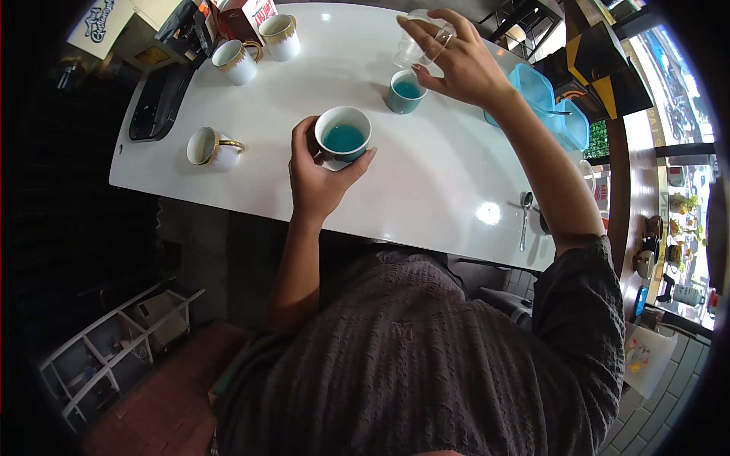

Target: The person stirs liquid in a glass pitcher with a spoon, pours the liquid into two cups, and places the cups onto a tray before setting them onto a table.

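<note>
Cup, white-walled and round with a wide mouth [340,116], sits in the left hand [323,181] near the middle of the white, glossy surface [426,182]; blue-green liquid [344,139] inside. Fingers wrap the far-left side, thumb along the near-right side, so the left hand is gripping it. Can't tell whether its base touches the surface.

Right hand [465,70] reaches in farther out, fingers curled around a clear, see-through drinking vessel [408,52]; ring on one finger. Vessel's contents too unclear to tell. Right under the thumb: smaller teal round cup [403,106], upright on the surface, blue liquid [407,89] in it. Can't tell if thumb and teal cup touch.

Left side of surface: three white mugs with gold trim [226,157] [239,71] [282,47], one nearer the person, two close together near the far edge. Flat black tray-like item [161,106] at the left end. Red-and-white printed box [251,17] behind the mugs.

Right side: translucent light-blue plastic containers [534,87], then a metal spoon [525,220] lying near the right end. Person wears a dark grey textured shirt [426,357].
</note>
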### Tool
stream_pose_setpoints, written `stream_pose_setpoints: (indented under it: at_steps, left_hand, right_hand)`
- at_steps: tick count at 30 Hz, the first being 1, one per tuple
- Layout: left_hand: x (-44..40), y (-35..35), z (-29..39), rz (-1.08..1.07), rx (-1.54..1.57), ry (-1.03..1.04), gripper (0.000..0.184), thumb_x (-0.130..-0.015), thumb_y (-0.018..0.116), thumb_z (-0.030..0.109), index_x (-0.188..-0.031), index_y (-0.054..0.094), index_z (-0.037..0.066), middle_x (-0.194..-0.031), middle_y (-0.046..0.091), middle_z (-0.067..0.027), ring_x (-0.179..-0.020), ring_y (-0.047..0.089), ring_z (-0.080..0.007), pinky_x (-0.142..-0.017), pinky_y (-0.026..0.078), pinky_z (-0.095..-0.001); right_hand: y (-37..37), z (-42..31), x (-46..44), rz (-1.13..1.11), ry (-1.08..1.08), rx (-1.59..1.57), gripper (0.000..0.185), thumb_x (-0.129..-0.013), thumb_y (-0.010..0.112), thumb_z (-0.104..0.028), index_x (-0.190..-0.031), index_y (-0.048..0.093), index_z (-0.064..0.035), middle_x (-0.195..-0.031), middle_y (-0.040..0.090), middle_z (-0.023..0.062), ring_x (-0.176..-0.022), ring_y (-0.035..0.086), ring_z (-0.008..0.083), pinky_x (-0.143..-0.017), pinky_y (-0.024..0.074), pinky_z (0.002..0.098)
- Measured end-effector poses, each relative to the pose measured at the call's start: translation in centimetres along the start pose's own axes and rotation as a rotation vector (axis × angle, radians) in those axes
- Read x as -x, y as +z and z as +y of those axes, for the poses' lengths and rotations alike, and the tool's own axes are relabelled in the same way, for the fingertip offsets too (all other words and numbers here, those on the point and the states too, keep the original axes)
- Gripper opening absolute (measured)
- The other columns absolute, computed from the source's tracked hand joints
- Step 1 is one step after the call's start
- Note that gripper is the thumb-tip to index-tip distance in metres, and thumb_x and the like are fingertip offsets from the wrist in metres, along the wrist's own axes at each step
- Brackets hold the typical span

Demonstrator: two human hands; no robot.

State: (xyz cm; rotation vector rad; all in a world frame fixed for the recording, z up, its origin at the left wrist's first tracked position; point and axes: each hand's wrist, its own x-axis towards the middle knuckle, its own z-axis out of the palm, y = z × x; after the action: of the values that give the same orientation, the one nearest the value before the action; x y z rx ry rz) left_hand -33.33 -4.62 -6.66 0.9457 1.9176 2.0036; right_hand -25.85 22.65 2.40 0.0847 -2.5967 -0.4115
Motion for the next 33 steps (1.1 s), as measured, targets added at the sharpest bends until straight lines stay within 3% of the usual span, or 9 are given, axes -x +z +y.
stream_pose_setpoints:
  at_steps: [1, 2, 5, 10, 13, 15, 17, 20, 33]
  left_hand:
    - [-0.1, 0.1, -0.1, -0.004, -0.001, 0.002, 0.074, -0.07, 0.09, 0.014, -0.126, 0.044, 0.0, -0.114, 0.062, -0.0143, -0.104, 0.064, -0.0212, -0.086, 0.056, -0.0338]
    - [-0.2, 0.1, -0.1, -0.028, -0.013, 0.0, 0.072, -0.072, 0.088, 0.009, -0.127, 0.043, -0.001, -0.116, 0.06, -0.0132, -0.105, 0.064, -0.0202, -0.088, 0.055, -0.0329]
    - [-0.5, 0.6, -0.8, -0.052, 0.001, -0.016, 0.071, -0.072, 0.088, 0.01, -0.127, 0.044, -0.001, -0.116, 0.061, -0.0127, -0.104, 0.064, -0.0198, -0.087, 0.056, -0.0326]
    - [-1.3, 1.1, -2.7, -0.079, -0.009, -0.045, 0.069, -0.072, 0.089, 0.017, -0.126, 0.049, 0.0, -0.114, 0.064, -0.0122, -0.102, 0.066, -0.02, -0.085, 0.056, -0.0328]
    - [-2.3, 1.4, -4.2, -0.082, -0.043, -0.04, 0.067, -0.073, 0.088, 0.017, -0.126, 0.05, 0.001, -0.113, 0.064, -0.0108, -0.1, 0.066, -0.0187, -0.086, 0.055, -0.0322]
    - [-3.1, 1.6, -5.4, -0.122, -0.02, -0.065, 0.068, -0.073, 0.088, 0.017, -0.126, 0.049, 0.001, -0.114, 0.064, -0.0105, -0.1, 0.065, -0.0175, -0.087, 0.054, -0.0317]
    - [-3.9, 2.2, -5.7, -0.124, -0.021, -0.053, 0.068, -0.073, 0.088, 0.018, -0.126, 0.049, 0.002, -0.115, 0.063, -0.0105, -0.101, 0.064, -0.0175, -0.088, 0.053, -0.032]
    - [-5.3, 3.1, -6.7, -0.126, -0.059, -0.042, 0.069, -0.074, 0.088, 0.02, -0.127, 0.048, 0.002, -0.117, 0.062, -0.0104, -0.104, 0.063, -0.018, -0.089, 0.052, -0.0328]
    - [-8.1, 4.6, -9.3, -0.137, -0.054, -0.139, 0.07, -0.074, 0.087, 0.02, -0.126, 0.045, 0.003, -0.117, 0.062, -0.0095, -0.105, 0.062, -0.019, -0.089, 0.051, -0.0332]
  right_hand:
    - [0.1, 0.2, 0.1, 0.064, 0.036, -0.032, 0.074, -0.084, 0.071, -0.029, -0.151, 0.041, -0.0191, -0.127, 0.066, 0.0051, -0.129, 0.049, 0.0258, -0.113, 0.0361, 0.0439]
    - [-1.5, -0.3, -0.5, 0.01, 0.055, -0.102, 0.064, -0.084, 0.066, -0.03, -0.137, 0.049, 0.0009, -0.126, 0.061, 0.0232, -0.122, 0.051, 0.04, -0.109, 0.0341, 0.0511]
    - [-2.1, 0.1, 0.2, 0.059, 0.195, -0.17, 0.08, -0.082, 0.069, -0.03, -0.149, 0.034, -0.0033, -0.131, 0.058, 0.0206, -0.126, 0.047, 0.0396, -0.112, 0.0285, 0.0522]
    - [-3.6, -1.2, 3.2, 0.247, 0.52, -0.183, 0.087, -0.077, 0.074, -0.025, -0.152, 0.033, -0.0086, -0.133, 0.058, 0.0187, -0.125, 0.046, 0.0392, -0.113, 0.0251, 0.0531]
    - [-2.8, -2.0, 6.7, 0.394, 0.654, -0.165, 0.068, -0.088, 0.069, -0.03, -0.149, 0.044, -0.0152, -0.126, 0.067, 0.0064, -0.126, 0.053, 0.0286, -0.11, 0.0354, 0.0422]
    - [-3.3, -4.1, 8.8, 0.335, 0.78, -0.227, 0.064, -0.091, 0.066, -0.032, -0.146, 0.045, -0.0063, -0.133, 0.063, 0.0094, -0.124, 0.055, 0.0288, -0.108, 0.0338, 0.0388]
    - [-3.3, -6.2, 10.3, 0.478, 1.219, -0.957, 0.065, -0.093, 0.063, -0.032, -0.145, 0.044, 0.0029, -0.137, 0.058, 0.0178, -0.128, 0.053, 0.0279, -0.11, 0.0327, 0.0392]
    - [-4.2, -8.6, 12.9, 0.503, 1.519, -1.257, 0.066, -0.098, 0.058, -0.034, -0.147, 0.039, 0.0046, -0.146, 0.048, 0.0198, -0.131, 0.048, 0.0242, -0.106, 0.0346, 0.0342]
    - [-2.4, -12.3, 21.0, 0.517, 1.699, -1.233, 0.062, -0.099, 0.055, -0.032, -0.146, 0.04, 0.0068, -0.149, 0.047, 0.0157, -0.127, 0.049, 0.0216, -0.096, 0.0389, 0.0301]
